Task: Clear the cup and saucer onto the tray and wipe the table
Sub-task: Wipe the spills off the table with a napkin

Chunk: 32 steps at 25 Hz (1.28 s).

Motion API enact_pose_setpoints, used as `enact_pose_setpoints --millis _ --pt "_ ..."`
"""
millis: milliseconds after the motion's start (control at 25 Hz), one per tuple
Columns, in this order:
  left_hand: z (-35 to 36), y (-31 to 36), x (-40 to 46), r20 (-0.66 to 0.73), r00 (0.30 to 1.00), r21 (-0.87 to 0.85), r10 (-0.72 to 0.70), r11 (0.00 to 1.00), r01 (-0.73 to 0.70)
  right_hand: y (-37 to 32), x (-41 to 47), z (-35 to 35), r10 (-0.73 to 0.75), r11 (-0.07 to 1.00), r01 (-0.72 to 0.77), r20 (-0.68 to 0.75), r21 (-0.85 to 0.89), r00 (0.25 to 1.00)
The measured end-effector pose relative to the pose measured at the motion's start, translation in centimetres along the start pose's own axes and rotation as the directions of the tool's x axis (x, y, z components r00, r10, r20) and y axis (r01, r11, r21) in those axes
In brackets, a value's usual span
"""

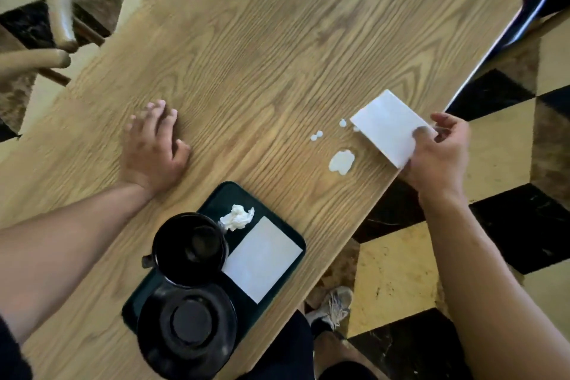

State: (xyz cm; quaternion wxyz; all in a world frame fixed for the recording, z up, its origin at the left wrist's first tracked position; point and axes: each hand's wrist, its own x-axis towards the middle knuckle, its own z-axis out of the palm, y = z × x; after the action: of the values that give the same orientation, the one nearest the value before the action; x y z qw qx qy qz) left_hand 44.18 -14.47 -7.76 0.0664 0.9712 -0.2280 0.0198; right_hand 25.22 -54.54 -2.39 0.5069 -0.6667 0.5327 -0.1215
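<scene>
A black cup (189,248) and a black saucer (186,328) stand on a dark green tray (279,230) near the table's front edge. Beside them on the tray lie a crumpled white tissue (237,217) and a flat white napkin (262,257). My right hand (438,154) holds a folded white napkin (387,126) just above the wooden table (246,55), at its right edge. White spilled drops (340,161) lie on the wood just left of that napkin. My left hand (152,148) rests flat on the table, fingers spread, holding nothing.
A wooden chair (60,9) stands past the table's left edge. The floor (499,225) of black and yellow tiles shows to the right. My shoe (331,307) is visible below the table's edge.
</scene>
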Motion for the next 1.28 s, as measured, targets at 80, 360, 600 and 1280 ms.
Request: enact_pose_setpoints --millis 80,360,600,1280 --pt "-0.2 1.5 1.7 -0.054 0.995 -0.021 0.083 0.996 -0.085 0.4 0.6 -0.5 -0.144 0.957 0.137 -0.007 -0.255 0.990" --pt "2.3 15.9 8.9 0.158 0.984 -0.198 0.086 0.979 -0.054 0.4 0.7 2.5 -0.417 0.761 0.460 0.198 -0.457 0.887" --pt "3.9 16.2 8.6 0.048 0.998 -0.213 0.049 0.976 -0.038 -0.6 3.3 4.2 -0.444 0.767 0.488 0.204 -0.417 0.873" --pt "3.5 16.9 9.0 0.057 0.998 -0.186 0.027 0.982 -0.016 -1.2 2.6 5.0 -0.313 0.883 0.421 0.410 -0.205 0.856"
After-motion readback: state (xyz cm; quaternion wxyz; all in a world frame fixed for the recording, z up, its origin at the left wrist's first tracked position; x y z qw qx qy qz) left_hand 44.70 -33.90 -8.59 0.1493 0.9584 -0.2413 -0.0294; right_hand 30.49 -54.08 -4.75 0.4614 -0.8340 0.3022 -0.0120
